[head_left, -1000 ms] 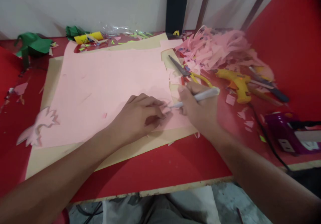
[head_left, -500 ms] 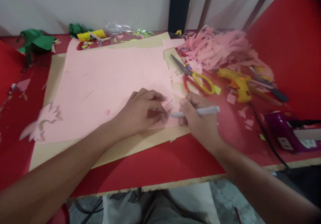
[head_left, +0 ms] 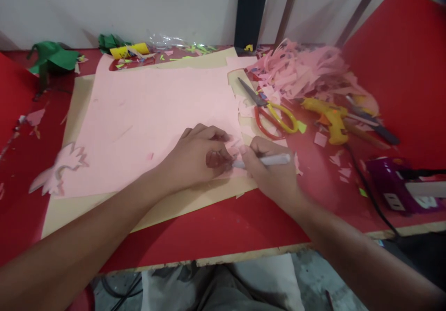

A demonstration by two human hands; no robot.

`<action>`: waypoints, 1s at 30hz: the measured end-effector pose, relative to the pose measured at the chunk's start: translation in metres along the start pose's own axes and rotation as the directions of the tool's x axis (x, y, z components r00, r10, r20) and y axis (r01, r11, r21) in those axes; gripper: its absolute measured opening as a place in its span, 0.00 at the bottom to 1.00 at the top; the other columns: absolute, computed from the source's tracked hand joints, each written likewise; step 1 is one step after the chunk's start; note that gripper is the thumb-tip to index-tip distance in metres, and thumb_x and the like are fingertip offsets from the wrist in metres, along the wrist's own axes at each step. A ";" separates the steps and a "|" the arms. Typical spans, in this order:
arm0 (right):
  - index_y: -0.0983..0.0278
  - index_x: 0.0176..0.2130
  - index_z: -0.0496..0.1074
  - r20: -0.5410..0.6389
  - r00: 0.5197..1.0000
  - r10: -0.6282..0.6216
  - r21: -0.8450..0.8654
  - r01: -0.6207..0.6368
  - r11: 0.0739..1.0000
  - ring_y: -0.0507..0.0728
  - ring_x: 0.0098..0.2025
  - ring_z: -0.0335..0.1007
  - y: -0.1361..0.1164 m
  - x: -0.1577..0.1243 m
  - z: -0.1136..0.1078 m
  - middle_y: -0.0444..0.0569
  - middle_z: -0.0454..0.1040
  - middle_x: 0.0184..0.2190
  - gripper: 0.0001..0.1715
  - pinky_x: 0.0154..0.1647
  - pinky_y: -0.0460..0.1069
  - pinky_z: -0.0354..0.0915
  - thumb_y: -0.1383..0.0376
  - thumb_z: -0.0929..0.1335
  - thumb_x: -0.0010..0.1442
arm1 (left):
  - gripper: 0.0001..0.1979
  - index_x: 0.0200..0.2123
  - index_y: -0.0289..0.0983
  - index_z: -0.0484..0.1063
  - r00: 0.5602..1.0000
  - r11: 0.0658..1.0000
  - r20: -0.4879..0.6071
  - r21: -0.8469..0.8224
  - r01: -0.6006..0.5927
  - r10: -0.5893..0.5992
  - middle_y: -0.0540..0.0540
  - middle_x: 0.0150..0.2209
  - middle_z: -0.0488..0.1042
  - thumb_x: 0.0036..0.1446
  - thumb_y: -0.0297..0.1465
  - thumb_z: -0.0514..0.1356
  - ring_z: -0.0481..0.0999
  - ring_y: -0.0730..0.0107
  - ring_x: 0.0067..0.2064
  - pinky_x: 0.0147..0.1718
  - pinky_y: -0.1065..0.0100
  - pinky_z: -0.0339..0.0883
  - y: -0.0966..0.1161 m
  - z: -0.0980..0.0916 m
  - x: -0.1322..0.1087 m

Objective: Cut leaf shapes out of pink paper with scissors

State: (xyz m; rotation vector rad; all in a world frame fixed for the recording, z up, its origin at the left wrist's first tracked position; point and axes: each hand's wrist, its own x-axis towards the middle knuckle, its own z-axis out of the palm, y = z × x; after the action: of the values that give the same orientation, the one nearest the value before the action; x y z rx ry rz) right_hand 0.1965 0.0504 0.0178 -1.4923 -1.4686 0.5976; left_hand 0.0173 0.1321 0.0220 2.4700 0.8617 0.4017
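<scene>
A large sheet of pink paper [head_left: 156, 102] lies over a tan sheet [head_left: 156, 215] on the red tabletop. My left hand [head_left: 200, 155] rests on it near the lower right corner, its fingers curled and pressed onto a small jagged pink paper cut-out [head_left: 235, 147], mostly hidden beneath them. In my right hand [head_left: 273, 174] is a white pen [head_left: 277, 159], its tip pointing left and down beside my left fingertips. Another jagged pink cut-out [head_left: 64, 164] lies across the sheet's lower left corner. Just beyond my right hand lie scissors [head_left: 268, 106] with red and yellow handles.
A heap of shredded pink paper [head_left: 303, 69] fills the back right. A yellow glue gun [head_left: 331, 118] with a black cord lies before it, left of a purple box with sockets [head_left: 400, 190]. Green paper [head_left: 54, 57] and a yellow roll [head_left: 128, 50] sit along the back edge.
My right hand and the pen have shifted slightly left and down, closer to my left fingers. The left hand stays in nearly the same place.
</scene>
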 end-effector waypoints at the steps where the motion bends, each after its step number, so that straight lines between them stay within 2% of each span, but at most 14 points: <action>1: 0.61 0.20 0.54 0.009 1.000 -0.010 -0.008 0.010 1.000 0.48 0.20 0.51 -0.001 0.000 0.000 0.37 0.57 0.15 0.23 0.22 0.47 0.51 0.67 0.66 0.63 | 0.08 0.35 0.45 0.81 1.000 1.000 -0.002 -0.004 0.001 -0.001 0.48 0.54 0.75 0.54 0.40 0.68 0.70 0.55 0.56 0.55 0.52 0.60 0.001 0.000 0.000; 5: 0.61 0.21 0.50 0.045 0.998 -0.053 -0.036 0.054 0.998 0.48 0.20 0.47 -0.004 -0.001 -0.002 0.36 0.51 0.15 0.24 0.22 0.47 0.48 0.67 0.66 0.62 | 0.08 0.34 0.44 0.80 1.000 1.000 0.000 -0.018 -0.001 0.001 0.49 0.55 0.75 0.52 0.40 0.69 0.70 0.55 0.56 0.55 0.52 0.60 0.001 -0.001 0.001; 14: 0.61 0.19 0.54 0.148 0.986 -0.071 0.067 0.062 0.996 0.47 0.18 0.49 -0.002 -0.001 -0.004 0.37 0.57 0.14 0.25 0.20 0.46 0.47 0.67 0.66 0.63 | 0.09 0.30 0.42 0.79 1.000 1.000 -0.010 -0.027 -0.006 0.005 0.48 0.55 0.75 0.54 0.41 0.67 0.70 0.55 0.55 0.54 0.52 0.60 0.000 0.001 0.000; 17: 0.61 0.18 0.56 0.125 0.992 -0.018 0.091 0.006 0.996 0.47 0.18 0.52 0.000 -0.001 -0.004 0.37 0.59 0.14 0.24 0.20 0.46 0.49 0.67 0.66 0.63 | 0.08 0.32 0.43 0.80 1.000 1.000 -0.008 -0.023 -0.011 0.011 0.48 0.54 0.76 0.55 0.41 0.67 0.71 0.56 0.55 0.54 0.53 0.61 0.001 -0.001 0.000; 19: 0.61 0.18 0.57 0.066 0.998 0.024 0.120 -0.032 0.992 0.48 0.17 0.55 0.002 -0.001 -0.005 0.38 0.60 0.14 0.24 0.19 0.46 0.51 0.65 0.67 0.64 | 0.06 0.35 0.45 0.81 0.999 0.999 0.003 -0.020 -0.034 0.034 0.49 0.54 0.76 0.57 0.38 0.65 0.71 0.57 0.54 0.54 0.54 0.61 0.000 -0.003 0.000; 23: 0.59 0.20 0.58 -0.031 0.998 0.060 0.204 -0.053 0.978 0.49 0.17 0.59 0.004 0.003 -0.006 0.39 0.63 0.14 0.25 0.19 0.47 0.54 0.60 0.67 0.66 | 0.10 0.39 0.44 0.82 0.996 0.996 0.025 -0.034 -0.081 0.082 0.48 0.52 0.79 0.60 0.30 0.59 0.73 0.60 0.52 0.51 0.58 0.63 -0.007 -0.006 0.002; 30: 0.60 0.19 0.57 0.056 0.998 0.034 0.163 -0.042 0.986 0.49 0.18 0.58 0.002 0.013 0.004 0.38 0.61 0.13 0.26 0.21 0.46 0.55 0.63 0.67 0.65 | 0.08 0.38 0.42 0.80 0.992 0.992 0.019 -0.012 -0.128 0.128 0.46 0.45 0.80 0.60 0.33 0.60 0.73 0.59 0.48 0.48 0.59 0.63 -0.016 -0.002 0.005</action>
State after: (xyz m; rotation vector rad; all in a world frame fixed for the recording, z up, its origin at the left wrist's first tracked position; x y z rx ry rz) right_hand 0.1959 0.0639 0.0179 -1.3879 -1.3982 0.7679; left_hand 0.0127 0.1471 0.0163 2.5230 0.6939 0.4242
